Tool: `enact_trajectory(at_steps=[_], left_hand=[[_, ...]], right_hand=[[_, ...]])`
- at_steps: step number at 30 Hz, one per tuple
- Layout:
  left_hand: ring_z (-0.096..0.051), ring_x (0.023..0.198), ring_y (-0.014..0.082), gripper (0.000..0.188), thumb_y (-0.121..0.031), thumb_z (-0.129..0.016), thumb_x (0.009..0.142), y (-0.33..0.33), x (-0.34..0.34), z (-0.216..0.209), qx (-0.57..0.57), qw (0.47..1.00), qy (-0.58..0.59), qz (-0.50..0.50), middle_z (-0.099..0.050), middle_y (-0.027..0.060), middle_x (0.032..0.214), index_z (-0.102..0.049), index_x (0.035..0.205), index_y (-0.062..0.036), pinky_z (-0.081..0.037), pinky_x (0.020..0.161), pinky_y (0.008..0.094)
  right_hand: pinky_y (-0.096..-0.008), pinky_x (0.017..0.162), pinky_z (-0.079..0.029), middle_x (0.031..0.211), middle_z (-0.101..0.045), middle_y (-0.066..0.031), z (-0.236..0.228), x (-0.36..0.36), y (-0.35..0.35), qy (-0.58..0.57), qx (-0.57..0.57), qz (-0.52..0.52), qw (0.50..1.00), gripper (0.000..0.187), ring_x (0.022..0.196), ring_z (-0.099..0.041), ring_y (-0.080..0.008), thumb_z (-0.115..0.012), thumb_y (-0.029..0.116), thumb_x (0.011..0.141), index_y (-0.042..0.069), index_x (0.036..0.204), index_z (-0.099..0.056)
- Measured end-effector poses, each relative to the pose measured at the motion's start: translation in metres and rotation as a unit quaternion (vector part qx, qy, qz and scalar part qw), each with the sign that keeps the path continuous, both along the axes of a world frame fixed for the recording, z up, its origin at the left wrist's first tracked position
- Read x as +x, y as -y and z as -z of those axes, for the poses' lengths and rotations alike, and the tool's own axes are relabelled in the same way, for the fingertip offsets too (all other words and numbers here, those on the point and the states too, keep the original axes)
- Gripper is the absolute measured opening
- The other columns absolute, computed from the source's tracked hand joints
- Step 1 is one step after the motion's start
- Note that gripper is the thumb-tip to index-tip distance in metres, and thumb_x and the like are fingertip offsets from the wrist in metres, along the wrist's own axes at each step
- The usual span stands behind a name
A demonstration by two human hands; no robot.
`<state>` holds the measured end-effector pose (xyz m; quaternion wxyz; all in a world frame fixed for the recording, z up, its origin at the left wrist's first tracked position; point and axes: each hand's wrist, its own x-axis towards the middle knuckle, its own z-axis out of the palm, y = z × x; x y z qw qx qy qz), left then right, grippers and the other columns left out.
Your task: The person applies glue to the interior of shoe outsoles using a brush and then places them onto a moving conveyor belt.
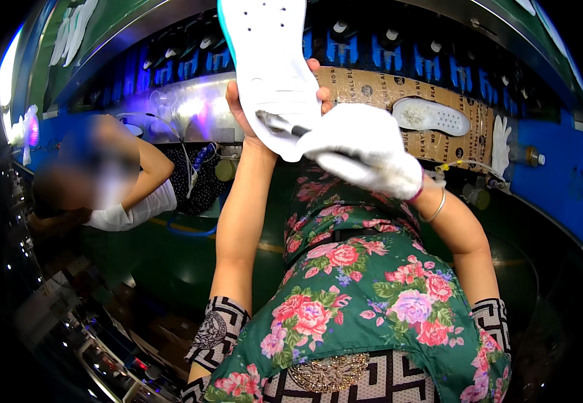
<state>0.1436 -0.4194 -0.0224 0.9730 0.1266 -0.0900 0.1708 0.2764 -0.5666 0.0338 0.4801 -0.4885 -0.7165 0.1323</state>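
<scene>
Cardboard [352, 82] far right; left hand [243, 122] cradles white shoe sole [278, 64], likely light, flexible, best edge-held; gloved right hand [365, 142] grips brush [279, 123].

Readable print on the cardboard [387, 79] only: dark capital letters on brown, short words in rows, the pattern repeating. Small round dark emblems [366, 90] sit among the words. Lettering shows along the top, around the insole [449, 121] lying on the sheet, and below it. Some words cut off; finer marks inside the emblems too small to read.
</scene>
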Motion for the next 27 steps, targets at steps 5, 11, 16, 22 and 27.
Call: enact_trajectory(at_steps=[5,11,16,22,27], left_hand=[[-0.051,0.091,0.0333,0.105,-0.076,-0.069,0.069,-0.003,0.003,-0.009,0.025,1.0,-0.004,0.012,-0.048,0.0154,0.121,-0.038,0.142,-0.0081,-0.047,0.07,0.0407],[-0.052,0.082,0.0285,0.108,-0.084,-0.065,0.064,-0.016,0.008,-0.017,0.111,0.991,0.001,0.069,-0.051,0.0171,0.11,-0.049,0.122,0.0059,-0.04,0.065,0.0348],[-0.054,0.073,0.026,0.111,-0.087,-0.061,0.064,-0.018,0.01,-0.019,0.139,0.986,-0.019,0.091,-0.054,0.0212,0.103,-0.051,0.123,0.0072,-0.04,0.061,0.0344],[-0.058,0.086,0.0323,0.104,-0.079,-0.067,0.064,-0.027,0.009,-0.014,0.106,0.984,-0.02,0.14,-0.054,0.0247,0.112,-0.055,0.126,0.0035,-0.049,0.074,0.0405],[-0.037,0.125,0.0396,0.101,-0.069,-0.075,0.058,-0.03,0.002,-0.01,-0.078,0.974,-0.097,0.188,-0.041,0.0241,0.14,-0.054,0.136,-0.0075,-0.04,0.094,0.0603]], right_hand=[[-0.0311,0.071,-0.054,0.088,-0.073,-0.0025,-0.007,-0.02,0.017,-0.132,-0.097,-0.044,0.986,0.019,0.079,-0.07,-0.0199,-0.078,0.012,0.075,0.017,0.094,-0.076],[-0.0348,0.067,-0.052,0.094,-0.072,-0.0052,-0.003,-0.022,0.017,0.008,-0.003,-0.001,1.0,0.03,0.077,-0.069,-0.0249,-0.074,0.004,0.075,0.015,0.102,-0.072],[-0.0328,0.07,-0.054,0.091,-0.073,-0.0051,-0.01,-0.027,0.024,-0.13,-0.063,-0.071,0.987,0.023,0.08,-0.07,-0.023,-0.077,0.006,0.073,0.015,0.094,-0.075],[-0.0338,0.057,-0.049,0.089,-0.07,-0.0043,0.002,-0.025,0.022,0.085,0.029,0.027,0.996,0.039,0.065,-0.064,-0.0225,-0.075,0.005,0.07,0.015,0.108,-0.069],[-0.0316,0.061,-0.051,0.088,-0.071,-0.0054,-0.007,-0.035,0.023,-0.049,-0.004,-0.046,0.998,0.029,0.069,-0.067,-0.0223,-0.078,0.006,0.073,0.013,0.101,-0.073]])
